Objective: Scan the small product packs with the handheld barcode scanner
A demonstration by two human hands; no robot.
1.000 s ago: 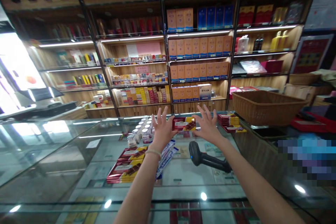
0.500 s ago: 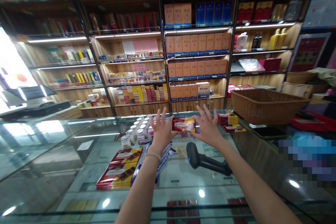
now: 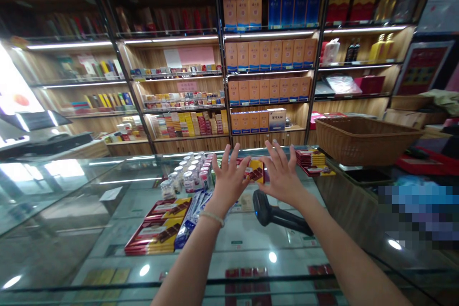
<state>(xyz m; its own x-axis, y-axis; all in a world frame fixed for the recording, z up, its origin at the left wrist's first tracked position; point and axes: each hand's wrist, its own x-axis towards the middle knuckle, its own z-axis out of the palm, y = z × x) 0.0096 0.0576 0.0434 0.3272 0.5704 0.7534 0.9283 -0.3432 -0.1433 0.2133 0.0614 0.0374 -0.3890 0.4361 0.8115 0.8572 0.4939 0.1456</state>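
Note:
A red and yellow chocolate bar [image 3: 255, 171] is raised above the glass counter, its wrapper printed with dark chocolate squares. My left hand [image 3: 229, 179] pinches its left part between thumb and forefinger, covering much of the red end. At the right end, the thumb and forefinger of my right hand [image 3: 283, 174] grip the yellow edge, the other fingers spread upward. Below my right hand a black barcode scanner [image 3: 278, 215] lies on the glass. Stacked chocolate bars [image 3: 161, 227] and blue-wrapped bars [image 3: 191, 220] lie left of my left forearm.
Several small jars [image 3: 190, 174] stand in rows behind the blue bars. Another chocolate stack [image 3: 311, 161] sits at the counter's back right, near a wicker basket [image 3: 366, 141]. Lit shelves with orange boxes [image 3: 268, 55] line the wall. The glass counter [image 3: 247, 244] has goods beneath it.
The chocolate bar has been turned, so the chocolate-squares print now faces me. My left hand has shifted right along it and covers more of it. The view has tilted slightly down.

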